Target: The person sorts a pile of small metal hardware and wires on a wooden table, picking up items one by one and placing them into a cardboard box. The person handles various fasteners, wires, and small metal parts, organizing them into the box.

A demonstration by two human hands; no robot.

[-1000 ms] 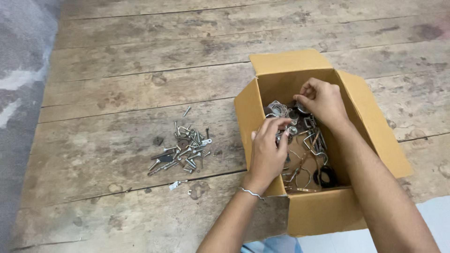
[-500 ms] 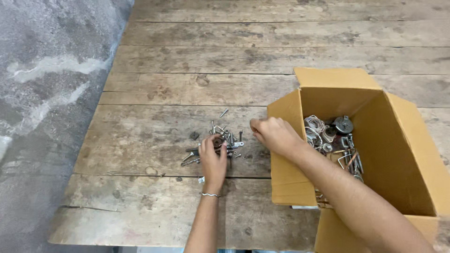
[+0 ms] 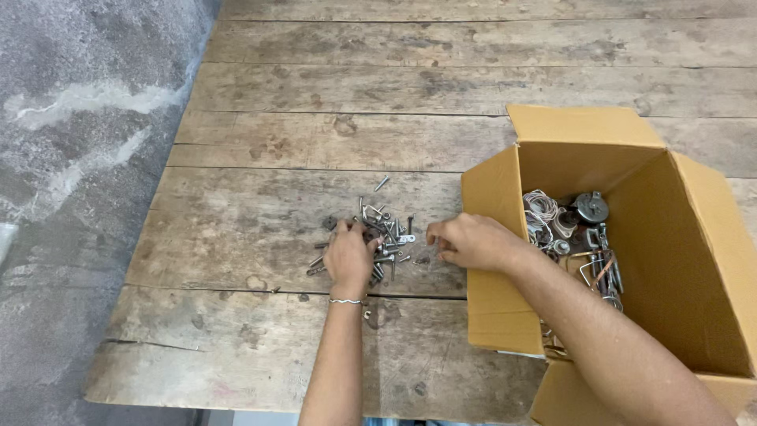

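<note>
Left hand (image 3: 349,256) fingers curled down into pile of small metal hardware (image 3: 378,237), whether pinching a piece cannot tell. Right hand (image 3: 465,241) fingers closed loosely at pile's right edge; grip on anything unclear. Pile on worn plank table (image 3: 378,87), just left of open cardboard box (image 3: 583,130). Box holds more metal parts (image 3: 579,229): sorting seemingly partway. Both forearms reach forward, right crossing box's front corner.

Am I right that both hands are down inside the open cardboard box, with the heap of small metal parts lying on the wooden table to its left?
Not quite. In the head view both hands are outside the cardboard box: the left hand rests on the heap of small metal parts and the right hand is beside it. The heap does lie on the wooden table, left of the open box.
</note>
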